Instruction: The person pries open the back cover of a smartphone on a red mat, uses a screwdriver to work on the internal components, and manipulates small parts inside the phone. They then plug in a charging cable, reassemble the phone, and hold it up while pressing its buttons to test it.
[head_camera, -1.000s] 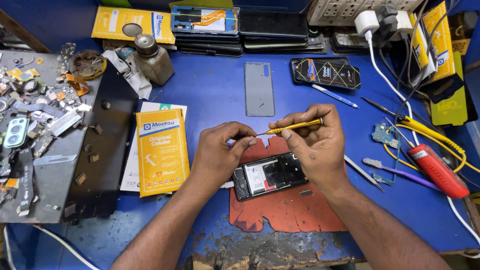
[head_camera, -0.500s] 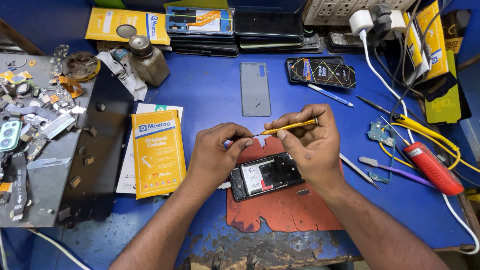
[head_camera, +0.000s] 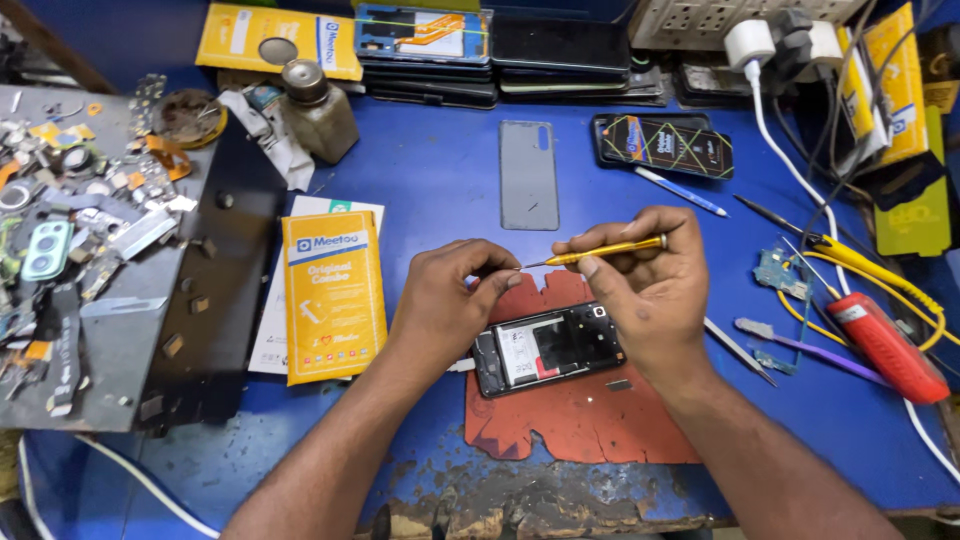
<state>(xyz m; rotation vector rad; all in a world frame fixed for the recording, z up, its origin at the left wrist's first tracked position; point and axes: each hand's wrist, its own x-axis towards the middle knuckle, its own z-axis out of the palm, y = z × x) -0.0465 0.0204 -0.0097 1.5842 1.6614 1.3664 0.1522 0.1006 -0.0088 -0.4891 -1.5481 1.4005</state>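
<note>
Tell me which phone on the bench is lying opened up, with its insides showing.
The opened phone on the red mat, below both hands. The phones stacked along the back edge and the patterned one lie closed.

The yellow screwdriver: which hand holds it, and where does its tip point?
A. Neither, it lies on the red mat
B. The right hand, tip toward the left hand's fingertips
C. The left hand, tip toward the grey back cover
B: the right hand grips the yellow screwdriver, its tip meeting the left hand above the opened phone.

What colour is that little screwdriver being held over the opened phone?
The screwdriver has a yellow-gold handle with a thin dark tip, seen best in the head view, held in the right hand.
</note>
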